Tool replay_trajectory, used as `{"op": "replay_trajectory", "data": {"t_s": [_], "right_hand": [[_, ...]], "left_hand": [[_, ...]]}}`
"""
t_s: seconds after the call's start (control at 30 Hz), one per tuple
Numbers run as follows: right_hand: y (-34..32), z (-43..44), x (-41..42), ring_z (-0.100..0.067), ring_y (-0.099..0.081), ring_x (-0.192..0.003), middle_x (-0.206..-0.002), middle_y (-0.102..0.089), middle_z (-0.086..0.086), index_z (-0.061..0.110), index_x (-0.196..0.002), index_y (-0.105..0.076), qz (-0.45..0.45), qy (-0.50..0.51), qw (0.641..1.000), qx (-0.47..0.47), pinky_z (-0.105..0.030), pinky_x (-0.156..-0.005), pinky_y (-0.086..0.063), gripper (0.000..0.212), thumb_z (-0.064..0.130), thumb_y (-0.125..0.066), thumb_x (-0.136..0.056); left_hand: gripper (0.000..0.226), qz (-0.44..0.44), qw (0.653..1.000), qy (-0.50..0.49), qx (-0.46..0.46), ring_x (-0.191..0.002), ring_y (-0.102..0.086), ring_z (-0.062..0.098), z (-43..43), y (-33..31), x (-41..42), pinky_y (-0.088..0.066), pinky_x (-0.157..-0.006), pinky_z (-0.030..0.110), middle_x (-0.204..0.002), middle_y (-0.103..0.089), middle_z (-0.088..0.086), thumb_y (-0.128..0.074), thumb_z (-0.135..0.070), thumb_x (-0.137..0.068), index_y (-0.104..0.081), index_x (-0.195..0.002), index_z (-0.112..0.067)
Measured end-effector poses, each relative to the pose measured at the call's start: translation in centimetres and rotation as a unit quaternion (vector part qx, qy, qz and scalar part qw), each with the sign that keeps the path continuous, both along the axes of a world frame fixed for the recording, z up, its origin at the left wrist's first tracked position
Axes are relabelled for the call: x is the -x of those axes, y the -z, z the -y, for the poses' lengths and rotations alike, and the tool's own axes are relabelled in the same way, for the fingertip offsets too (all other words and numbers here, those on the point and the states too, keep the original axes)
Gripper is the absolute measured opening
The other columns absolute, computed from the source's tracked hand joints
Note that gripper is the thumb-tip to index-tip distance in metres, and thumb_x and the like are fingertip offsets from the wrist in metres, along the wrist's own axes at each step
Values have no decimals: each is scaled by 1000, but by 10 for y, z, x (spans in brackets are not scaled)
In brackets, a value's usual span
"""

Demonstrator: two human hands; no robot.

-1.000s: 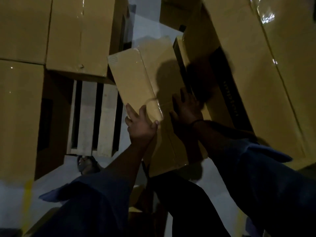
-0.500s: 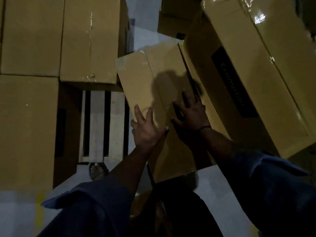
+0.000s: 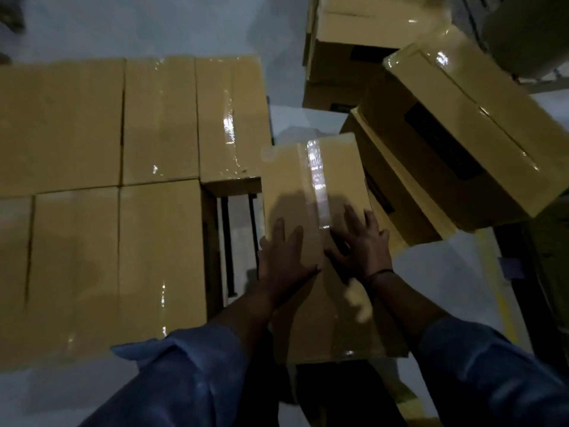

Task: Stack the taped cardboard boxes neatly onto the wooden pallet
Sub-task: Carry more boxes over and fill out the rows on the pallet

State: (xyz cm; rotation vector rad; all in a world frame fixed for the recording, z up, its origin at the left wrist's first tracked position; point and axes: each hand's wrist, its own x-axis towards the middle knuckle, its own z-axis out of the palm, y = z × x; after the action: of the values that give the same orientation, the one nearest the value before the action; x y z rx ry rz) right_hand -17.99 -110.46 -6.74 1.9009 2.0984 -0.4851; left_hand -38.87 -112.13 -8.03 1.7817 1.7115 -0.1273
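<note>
1. Hands first: the left hand (image 3: 281,260) lies flat on the top face of the cardboard box (image 3: 289,186), fingers straight and a little apart. The right hand (image 3: 361,249) presses the same face, fingers splayed wide. Neither curls round an edge.
2. A dark wrist band (image 3: 381,272) circles the right wrist, and blue sleeves (image 3: 191,365) cover both forearms.
3. The box runs lengthways away from the person, with a glossy tape strip (image 3: 317,177) down its middle between the two hands.
4. Just left of it, a narrow gap shows the pale slats of the wooden pallet (image 3: 238,229). I cannot tell whether the box rests on them.
5. Beyond the gap, the stacked boxes (image 3: 123,180) sit close together, tops level and taped.
6. To the right, the tilted boxes (image 3: 462,134) lean just beside the pressed box, one bearing a dark label.
7. Pale floor (image 3: 154,26) lies beyond, with a yellow line (image 3: 498,288) at the right.
</note>
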Motion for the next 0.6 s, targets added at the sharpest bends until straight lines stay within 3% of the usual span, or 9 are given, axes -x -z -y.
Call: {"op": "replay_trajectory", "data": {"t_s": [0.3, 0.43, 0.6], "right_hand": [[-19, 70, 52, -39, 2, -153, -169, -7, 10, 51, -142, -43, 9, -14, 999, 45, -62, -108, -27, 56, 74, -40, -91], [-6, 93, 71, -44, -11, -150, -164, -28, 4, 45, -136, -51, -31, -44, 998, 11, -65, -98, -35, 62, 75, -32, -85], [27, 114, 98, -46, -11, -151, -164, -29, 2, 44, -137, -48, -49, -69, 996, 11, -73, -101, -36, 56, 71, -50, -87]], "left_hand": [[113, -25, 998, 45, 32, -148, -24, 51, 62, -4, 56, -36, -112, 62, -171, 7, 5, -58, -91, -67, -14, -157, -39], [114, -76, 995, 47, 47, -147, -25, 51, 90, -1, 72, -42, -108, 55, -172, 12, 3, -54, -92, -70, -9, -161, -39], [109, -46, 997, -17, 54, -146, -23, 50, 120, 17, 100, -40, -111, 54, -172, 12, -6, -70, -81, -72, -18, -161, -43]]}}
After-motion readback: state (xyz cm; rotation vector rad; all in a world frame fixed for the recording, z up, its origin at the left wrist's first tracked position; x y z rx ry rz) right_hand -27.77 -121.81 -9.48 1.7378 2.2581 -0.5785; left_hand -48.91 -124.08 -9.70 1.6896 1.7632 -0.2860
